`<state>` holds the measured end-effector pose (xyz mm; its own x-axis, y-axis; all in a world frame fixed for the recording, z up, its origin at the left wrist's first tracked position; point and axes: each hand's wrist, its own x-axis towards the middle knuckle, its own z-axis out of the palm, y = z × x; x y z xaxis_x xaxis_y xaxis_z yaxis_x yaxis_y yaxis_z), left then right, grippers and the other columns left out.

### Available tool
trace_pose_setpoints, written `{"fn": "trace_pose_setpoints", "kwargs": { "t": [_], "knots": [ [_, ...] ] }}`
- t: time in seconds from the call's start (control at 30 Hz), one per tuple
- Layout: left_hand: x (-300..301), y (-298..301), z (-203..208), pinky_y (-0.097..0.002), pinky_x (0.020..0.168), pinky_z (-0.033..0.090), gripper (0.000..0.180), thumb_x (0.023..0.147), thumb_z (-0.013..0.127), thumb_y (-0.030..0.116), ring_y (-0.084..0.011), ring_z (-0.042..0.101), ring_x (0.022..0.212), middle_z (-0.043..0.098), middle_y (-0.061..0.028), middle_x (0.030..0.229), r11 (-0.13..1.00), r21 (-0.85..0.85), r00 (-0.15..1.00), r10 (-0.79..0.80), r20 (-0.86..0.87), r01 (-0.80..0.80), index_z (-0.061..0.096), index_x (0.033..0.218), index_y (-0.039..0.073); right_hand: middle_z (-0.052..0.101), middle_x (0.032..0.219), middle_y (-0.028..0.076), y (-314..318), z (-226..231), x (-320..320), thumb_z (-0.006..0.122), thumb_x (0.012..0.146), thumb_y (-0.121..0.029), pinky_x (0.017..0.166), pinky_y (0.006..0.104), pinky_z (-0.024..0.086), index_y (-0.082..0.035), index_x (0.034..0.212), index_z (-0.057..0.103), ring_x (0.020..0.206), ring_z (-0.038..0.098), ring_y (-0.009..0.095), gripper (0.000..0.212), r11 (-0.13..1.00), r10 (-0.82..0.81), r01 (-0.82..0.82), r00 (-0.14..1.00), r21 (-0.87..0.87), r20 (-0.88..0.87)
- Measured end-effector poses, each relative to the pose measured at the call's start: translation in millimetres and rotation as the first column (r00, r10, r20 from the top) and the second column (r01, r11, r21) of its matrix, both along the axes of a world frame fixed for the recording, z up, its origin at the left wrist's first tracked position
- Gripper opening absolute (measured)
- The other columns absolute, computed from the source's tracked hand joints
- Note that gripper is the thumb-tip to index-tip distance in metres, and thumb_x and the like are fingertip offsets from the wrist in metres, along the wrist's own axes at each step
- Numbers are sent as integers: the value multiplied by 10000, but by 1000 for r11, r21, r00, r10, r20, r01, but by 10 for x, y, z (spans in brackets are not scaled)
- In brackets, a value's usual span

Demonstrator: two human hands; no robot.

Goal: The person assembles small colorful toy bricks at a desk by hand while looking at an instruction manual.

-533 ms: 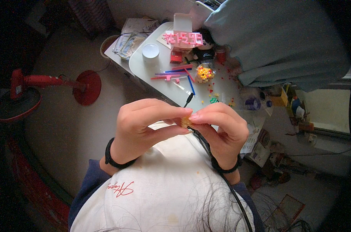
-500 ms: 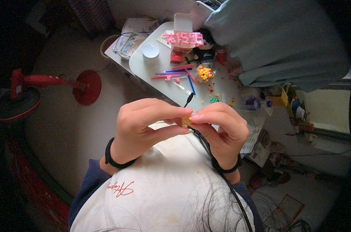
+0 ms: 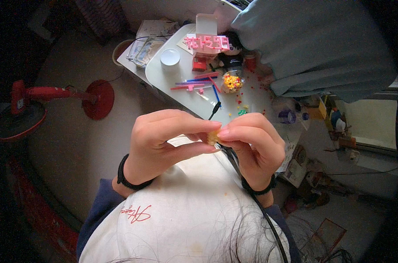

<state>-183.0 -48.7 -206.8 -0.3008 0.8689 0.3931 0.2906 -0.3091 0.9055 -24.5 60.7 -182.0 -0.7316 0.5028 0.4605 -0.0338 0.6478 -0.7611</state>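
Observation:
Both hands meet in front of my chest over a small yellow, bumpy piece [image 3: 213, 138], which looks made of tiny beads. My left hand [image 3: 160, 142] pinches it between thumb and fingertips from the left. From the other side, my right hand [image 3: 257, 147] has its thumb and index finger pressed against its upper right part. The fingers cover much of the piece. A black cable [image 3: 228, 154] runs down behind and under my right hand, and its dark plug-like part [image 3: 215, 108] shows just beyond the fingertips.
On the white table [image 3: 157, 72] are a clear container of yellow and red beads [image 3: 232, 82], pink, purple and blue strips [image 3: 192, 83], green beads [image 3: 242, 113], a white round tub [image 3: 170, 58] and a doll [image 3: 231, 59]. A red fan [image 3: 98, 99] stands left; a curtain [image 3: 304, 48] hangs right.
Both hands keep their pinch on the yellow piece. It has shifted very slightly to the right, and my right hand sits a touch higher and further right.

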Motion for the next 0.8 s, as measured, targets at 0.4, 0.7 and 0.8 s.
{"fn": "trace_pose_setpoints", "kwargs": {
  "t": [0.4, 0.7, 0.8],
  "knots": [
    [-23, -21, 4, -256, 601, 498, 386, 646, 834, 69, -158, 652, 680, 686, -74, 774, 1000, 7, 1000, -5, 26, 4, 711, 1011, 40, 661, 821, 95, 4, -50, -52, 755, 706, -14, 636, 311, 496, -26, 891, 660, 735, 634, 231, 209, 1000, 28, -28, 999, 8, -23],
    [-44, -115, -18, -258, 602, 499, 396, 634, 840, 67, -157, 647, 674, 687, -68, 778, 999, 28, 1000, 29, 10, -29, 711, 1008, 44, 648, 812, 96, -62, -102, -85, 752, 714, -16, 645, 309, 491, -20, 892, 659, 739, 619, 228, 200, 1000, 15, -14, 999, 9, -37],
    [-35, -140, 2, -257, 600, 497, 394, 631, 841, 68, -160, 647, 673, 688, -69, 778, 999, 15, 999, 39, -1, -39, 712, 1002, 46, 647, 813, 97, -86, -112, -84, 751, 715, -15, 651, 309, 490, -18, 894, 660, 743, 617, 228, 200, 999, 23, -25, 999, -35, -36]
  ]
}}
